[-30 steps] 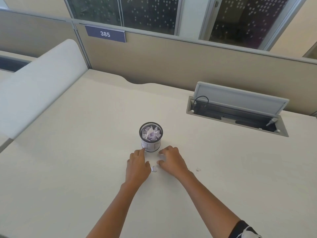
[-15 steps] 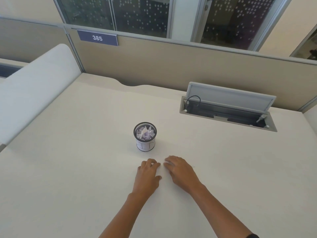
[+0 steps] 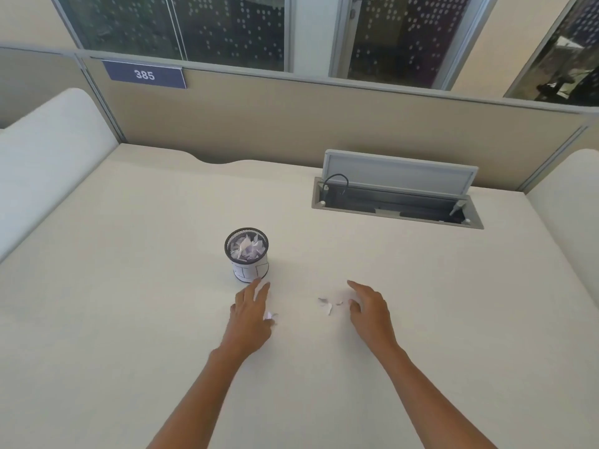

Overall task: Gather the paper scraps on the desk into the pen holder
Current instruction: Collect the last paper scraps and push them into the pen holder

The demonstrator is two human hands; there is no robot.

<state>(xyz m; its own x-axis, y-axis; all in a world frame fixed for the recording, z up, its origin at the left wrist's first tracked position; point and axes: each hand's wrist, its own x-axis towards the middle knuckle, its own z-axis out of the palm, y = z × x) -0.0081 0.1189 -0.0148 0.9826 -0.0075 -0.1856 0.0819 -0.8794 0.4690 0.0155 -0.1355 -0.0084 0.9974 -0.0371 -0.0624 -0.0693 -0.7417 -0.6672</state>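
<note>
The desk (image 3: 129,319) is smooth, matt cream, like laminate. The pen holder (image 3: 247,254) is black wire mesh, seemingly metal, with a white paper band round its lower wall. The paper scraps (image 3: 325,305) at its four o'clock are thin, torn and matt. At two o'clock the cable box lid (image 3: 398,176) is satin grey. The partition (image 3: 291,124) at twelve looks like matt beige cloth; the window glass (image 3: 227,27) is glossy.

Pen holder (image 3: 248,258) just beyond left fingers (image 3: 255,291)
</note>
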